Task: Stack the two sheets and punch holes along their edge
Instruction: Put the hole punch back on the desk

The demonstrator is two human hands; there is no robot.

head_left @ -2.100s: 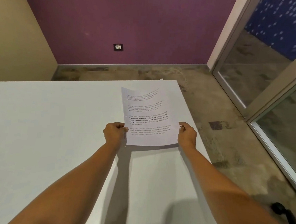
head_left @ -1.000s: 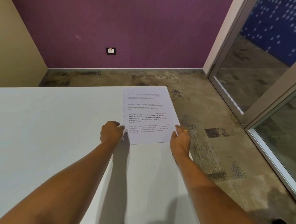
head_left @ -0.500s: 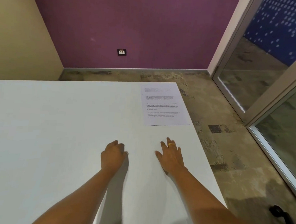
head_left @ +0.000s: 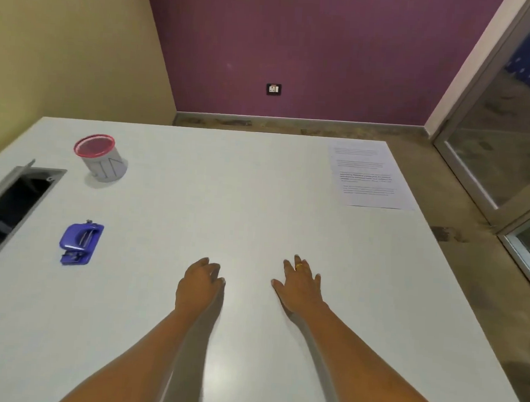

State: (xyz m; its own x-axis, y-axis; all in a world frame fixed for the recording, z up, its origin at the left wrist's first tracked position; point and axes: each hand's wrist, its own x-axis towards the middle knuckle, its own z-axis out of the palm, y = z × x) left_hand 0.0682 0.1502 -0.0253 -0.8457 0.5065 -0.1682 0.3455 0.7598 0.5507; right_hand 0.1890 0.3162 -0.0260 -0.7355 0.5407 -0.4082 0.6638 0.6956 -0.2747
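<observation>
The printed sheets [head_left: 369,176] lie flat as one stack at the table's far right corner, with only the top page showing. A blue hole punch [head_left: 79,244] sits on the left side of the table. My left hand [head_left: 199,285] rests near the middle of the table with its fingers loosely curled and nothing in it. My right hand [head_left: 300,286], with a ring on one finger, lies flat beside it, fingers spread and empty. Both hands are well short of the paper and to the right of the punch.
A white table [head_left: 257,200] fills the view. A grey can with a red lid [head_left: 102,159] stands at the far left. An open cable hatch [head_left: 9,201] is cut into the left edge. The table's right edge drops to the floor beside a glass door [head_left: 498,123].
Both hands let go of the sheets, which now lie on the table, and drew back toward me. The view swung left, bringing the punch, can and hatch into sight.
</observation>
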